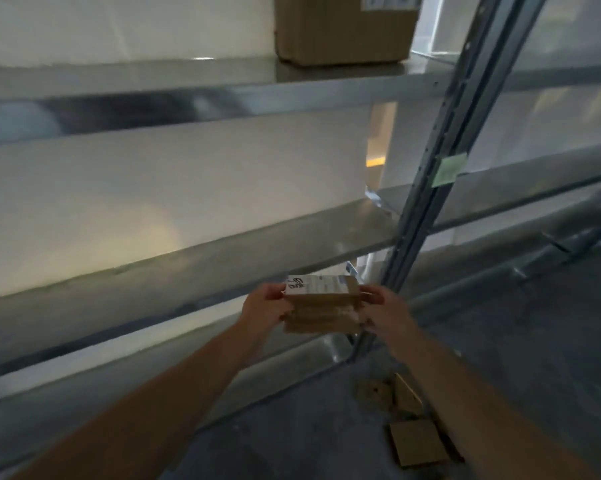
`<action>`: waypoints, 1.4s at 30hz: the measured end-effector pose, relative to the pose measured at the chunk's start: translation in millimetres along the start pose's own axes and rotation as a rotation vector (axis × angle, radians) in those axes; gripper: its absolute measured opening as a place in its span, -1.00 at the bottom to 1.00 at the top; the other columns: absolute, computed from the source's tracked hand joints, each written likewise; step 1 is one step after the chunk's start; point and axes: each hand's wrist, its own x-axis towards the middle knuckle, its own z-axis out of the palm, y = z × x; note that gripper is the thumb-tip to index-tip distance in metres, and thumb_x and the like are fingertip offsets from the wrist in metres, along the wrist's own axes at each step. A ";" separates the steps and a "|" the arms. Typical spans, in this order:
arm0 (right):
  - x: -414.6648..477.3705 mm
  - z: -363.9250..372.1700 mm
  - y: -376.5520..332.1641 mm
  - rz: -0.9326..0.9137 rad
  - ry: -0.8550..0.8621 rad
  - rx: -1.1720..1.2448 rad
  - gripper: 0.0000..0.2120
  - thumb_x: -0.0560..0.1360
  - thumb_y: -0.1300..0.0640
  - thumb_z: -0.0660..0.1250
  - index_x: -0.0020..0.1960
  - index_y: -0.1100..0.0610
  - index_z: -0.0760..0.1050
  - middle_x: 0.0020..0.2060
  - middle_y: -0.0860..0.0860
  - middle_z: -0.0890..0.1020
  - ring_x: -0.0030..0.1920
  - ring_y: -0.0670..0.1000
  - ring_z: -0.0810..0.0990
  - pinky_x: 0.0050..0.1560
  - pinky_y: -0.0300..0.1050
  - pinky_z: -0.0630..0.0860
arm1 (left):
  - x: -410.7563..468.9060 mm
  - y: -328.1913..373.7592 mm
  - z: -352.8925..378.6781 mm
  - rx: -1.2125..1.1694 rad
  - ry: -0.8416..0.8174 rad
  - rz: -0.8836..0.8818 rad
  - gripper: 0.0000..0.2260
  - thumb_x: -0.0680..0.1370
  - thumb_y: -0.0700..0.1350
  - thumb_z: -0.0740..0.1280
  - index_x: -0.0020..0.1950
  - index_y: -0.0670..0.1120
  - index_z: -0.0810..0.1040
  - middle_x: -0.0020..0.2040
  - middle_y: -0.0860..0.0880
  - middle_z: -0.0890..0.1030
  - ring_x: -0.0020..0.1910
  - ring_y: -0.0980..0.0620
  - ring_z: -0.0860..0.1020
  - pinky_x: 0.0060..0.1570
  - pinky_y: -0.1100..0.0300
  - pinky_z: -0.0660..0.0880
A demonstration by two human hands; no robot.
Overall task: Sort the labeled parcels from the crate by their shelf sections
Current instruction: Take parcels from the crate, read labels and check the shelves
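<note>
I hold a small stack of brown cardboard parcels (pixel 321 306) in front of me, at lower centre of the head view. The top parcel carries a white label with handwriting. My left hand (pixel 266 306) grips the stack's left side and my right hand (pixel 378 308) grips its right side. The stack hangs just in front of and below the edge of the middle metal shelf (pixel 195 271). The crate is not in view.
A metal rack fills the view, with an upper shelf (pixel 188 81) bearing a large cardboard box (pixel 344 29). A grey upright post (pixel 441 161) with a green sticky note (pixel 448 169) stands to the right. Several flat cardboard pieces (pixel 417 441) lie on the grey floor.
</note>
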 end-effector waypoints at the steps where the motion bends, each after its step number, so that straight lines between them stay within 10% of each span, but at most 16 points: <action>1: -2.3 18.5 -9.2 0.033 -0.058 -0.008 -0.56 0.43 0.54 0.21 0.18 0.19 0.56 -0.02 0.03 0.67 0.03 0.06 0.65 -0.06 -0.02 0.65 | -8.2 -2.8 -21.1 -0.016 0.030 -0.007 -0.68 0.45 -0.39 0.36 0.16 -0.14 0.57 0.02 -0.06 0.66 0.00 -0.07 0.62 0.05 -0.04 0.59; 4: -14.3 76.7 -32.2 0.202 -0.146 0.060 -0.55 0.44 0.51 0.15 0.18 0.21 0.60 0.14 0.13 0.63 0.20 0.16 0.57 0.19 0.21 0.55 | -34.8 -8.8 -81.2 -0.107 0.136 -0.018 -0.71 0.49 -0.41 0.34 0.08 -0.10 0.42 0.05 -0.08 0.59 -0.03 -0.08 0.58 -0.06 -0.05 0.59; 9: -76.0 186.2 -25.7 0.117 -0.239 0.072 -0.78 0.56 0.17 0.32 0.17 0.24 0.53 0.05 0.20 0.65 0.10 0.15 0.62 0.09 0.21 0.60 | -99.9 -37.6 -183.6 -0.339 0.319 -0.098 -0.86 0.51 -0.37 0.27 -0.09 -0.14 0.43 0.05 -0.20 0.64 0.03 -0.15 0.63 -0.05 0.02 0.62; 15: -170.9 339.2 -10.0 -0.020 -0.546 -0.115 -0.87 0.52 0.28 0.33 0.06 0.15 0.53 -0.07 0.13 0.67 -0.03 0.05 0.65 -0.08 0.02 0.63 | -220.7 -100.9 -321.0 -0.385 0.662 -0.080 -0.89 0.53 -0.29 0.38 -0.09 -0.16 0.46 0.15 -0.21 0.58 -0.03 -0.08 0.65 -0.16 0.15 0.63; 19: -246.5 434.6 -8.7 -0.234 -0.740 -0.299 -0.67 0.39 0.36 0.41 0.10 0.08 0.57 0.03 0.07 0.68 0.02 0.03 0.66 0.04 0.01 0.64 | -312.2 -128.6 -402.5 -0.305 0.809 -0.009 -0.70 0.41 -0.26 0.53 0.02 -0.27 0.47 0.29 0.03 0.30 -0.05 -0.01 0.66 -0.17 0.12 0.65; 23: -323.6 505.4 -8.7 -0.409 -0.928 -0.344 -0.62 0.30 0.39 0.44 -0.07 -0.05 0.59 -0.02 -0.04 0.68 0.00 -0.04 0.64 0.06 -0.07 0.60 | -389.4 -142.8 -447.2 -0.505 0.892 -0.006 -0.36 0.35 -0.32 0.56 0.27 -0.16 0.26 0.16 -0.13 0.48 -0.14 -0.05 0.70 -0.24 0.05 0.65; 32: -432.5 647.3 -5.2 -0.033 -1.191 -0.124 -0.52 0.46 0.41 0.36 0.34 0.29 0.34 0.13 0.24 0.60 0.08 0.19 0.64 0.12 0.11 0.60 | -457.6 -161.4 -515.4 -0.591 1.106 -0.008 -0.67 0.53 0.05 0.41 0.14 -0.17 0.59 0.13 -0.27 0.64 0.12 -0.26 0.61 0.20 -0.17 0.54; 37: -447.2 698.4 12.1 -0.189 -1.389 -0.369 -0.65 0.55 0.29 0.32 0.24 -0.05 0.47 0.04 0.03 0.68 -0.14 -0.02 0.67 -0.29 -0.13 0.60 | -449.3 -168.4 -557.4 -0.481 1.279 -0.157 -0.65 0.58 0.21 0.25 -0.04 -0.04 0.62 0.02 -0.09 0.69 0.02 -0.08 0.64 0.07 0.02 0.56; 42: -430.2 744.7 11.3 -0.127 -1.617 -0.541 -0.56 0.56 0.31 0.27 0.15 -0.25 0.40 0.00 -0.01 0.66 0.05 0.10 0.64 -0.32 -0.07 0.50 | -424.1 -173.1 -587.0 -0.245 1.528 -0.269 -0.55 0.65 0.15 0.14 0.25 -0.18 0.57 0.22 -0.06 0.58 0.14 0.04 0.54 0.18 0.10 0.48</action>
